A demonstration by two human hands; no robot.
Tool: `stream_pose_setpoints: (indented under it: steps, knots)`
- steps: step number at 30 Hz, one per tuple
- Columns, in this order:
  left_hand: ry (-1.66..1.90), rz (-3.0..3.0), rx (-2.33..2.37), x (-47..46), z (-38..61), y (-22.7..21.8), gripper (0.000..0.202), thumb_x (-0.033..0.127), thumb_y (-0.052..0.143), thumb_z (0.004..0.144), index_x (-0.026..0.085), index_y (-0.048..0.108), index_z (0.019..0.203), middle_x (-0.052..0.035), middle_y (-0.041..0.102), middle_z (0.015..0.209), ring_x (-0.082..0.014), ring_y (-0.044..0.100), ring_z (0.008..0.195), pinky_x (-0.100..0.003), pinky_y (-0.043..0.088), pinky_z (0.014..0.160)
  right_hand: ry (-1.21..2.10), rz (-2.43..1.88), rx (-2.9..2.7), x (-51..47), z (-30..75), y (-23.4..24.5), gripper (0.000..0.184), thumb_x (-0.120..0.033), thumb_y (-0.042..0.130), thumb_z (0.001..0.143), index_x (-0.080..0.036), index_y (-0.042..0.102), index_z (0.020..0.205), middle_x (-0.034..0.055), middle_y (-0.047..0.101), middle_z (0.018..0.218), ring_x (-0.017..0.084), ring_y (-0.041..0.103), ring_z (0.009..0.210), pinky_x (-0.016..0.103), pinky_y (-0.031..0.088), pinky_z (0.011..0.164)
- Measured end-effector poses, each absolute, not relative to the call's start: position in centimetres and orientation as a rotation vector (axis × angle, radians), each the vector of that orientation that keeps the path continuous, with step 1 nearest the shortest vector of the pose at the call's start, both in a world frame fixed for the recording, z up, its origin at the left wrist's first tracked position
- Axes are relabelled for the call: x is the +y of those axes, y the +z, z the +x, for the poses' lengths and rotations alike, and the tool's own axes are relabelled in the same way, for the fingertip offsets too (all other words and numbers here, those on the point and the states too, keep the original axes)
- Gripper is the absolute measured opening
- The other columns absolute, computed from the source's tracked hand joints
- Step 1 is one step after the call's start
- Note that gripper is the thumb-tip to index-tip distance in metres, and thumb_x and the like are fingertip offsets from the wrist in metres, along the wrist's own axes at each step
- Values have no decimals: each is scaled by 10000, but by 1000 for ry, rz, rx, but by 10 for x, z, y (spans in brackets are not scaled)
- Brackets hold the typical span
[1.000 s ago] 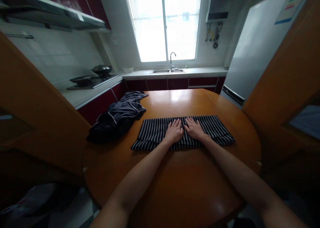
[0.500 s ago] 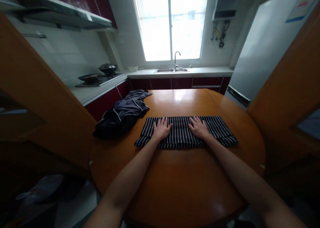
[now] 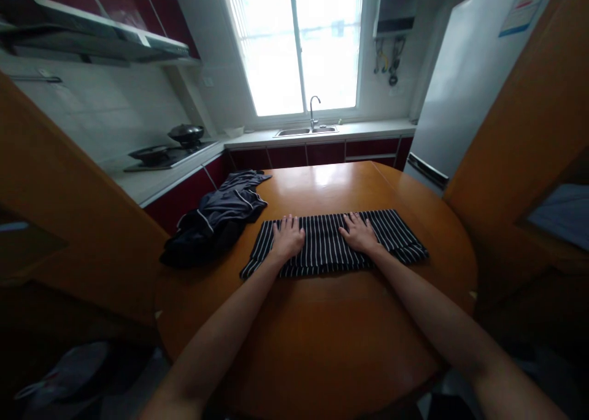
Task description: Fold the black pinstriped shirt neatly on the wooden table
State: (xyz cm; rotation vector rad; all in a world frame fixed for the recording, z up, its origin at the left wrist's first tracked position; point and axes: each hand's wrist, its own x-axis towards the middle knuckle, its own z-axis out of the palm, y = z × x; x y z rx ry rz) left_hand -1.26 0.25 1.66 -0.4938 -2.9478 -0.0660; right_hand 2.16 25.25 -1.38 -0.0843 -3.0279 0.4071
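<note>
A black cloth with white stripes (image 3: pixel 322 242), folded into a wide band, lies flat across the wooden table (image 3: pixel 340 328). My left hand (image 3: pixel 288 237) rests palm down on its left part, fingers spread. On the right of its middle, my right hand (image 3: pixel 359 231) also lies flat with fingers apart. What kind of garment or cloth it is, I cannot tell in its folded state. To the left, a loose heap of dark grey and black clothes (image 3: pixel 221 211) with white piping lies on the table's edge.
Beyond the table runs a counter with a sink (image 3: pixel 294 132) and faucet (image 3: pixel 313 110). Pans (image 3: pixel 186 134) stand on the stove at the left. A fridge (image 3: pixel 464 94) is at the right. Wooden panels flank the table on both sides. A plastic bag (image 3: pixel 69 371) lies low at the left.
The view has turned and tilted slightly, so the scene sits a little further left. Both hands stay flat on the striped cloth, in nearly the same spots.
</note>
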Motion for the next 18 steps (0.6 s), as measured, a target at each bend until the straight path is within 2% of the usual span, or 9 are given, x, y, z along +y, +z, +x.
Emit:
stream_pose_setpoints:
  steps: [5,9,11,18]
  knots:
    - [-326,-780,-2962,80,-7,14,563,349,261,1029,151,360,1546,-115,290,1632,-280,240,1514,-533,228,1203,409,-71,-3005,253,22,-14,674,-531,276,1026,-139,306,1574,145,219,1654,265,155,1530,531,89,1212]
    - [-283,-905,-2924,94,-4,0,589,430,276,1031,182,344,1561,-93,246,1648,-290,183,1530,-568,164,1214,407,-63,-3004,255,21,-15,662,-513,274,1028,-144,299,1578,135,224,1654,267,165,1527,531,106,1210]
    - [-261,-912,-2903,92,-3,-5,602,465,280,1029,194,345,1563,-82,235,1652,-279,172,1534,-554,135,1224,404,-76,-3009,256,19,-16,657,-512,265,1029,-155,300,1578,127,222,1656,262,157,1529,535,95,1209]
    - [-310,-887,-2920,91,-2,-3,606,474,292,1026,200,349,1563,-73,248,1648,-274,190,1530,-530,124,1230,433,-277,-3029,278,8,-17,678,-548,227,1025,-163,308,1578,128,212,1659,264,133,1533,548,71,1206]
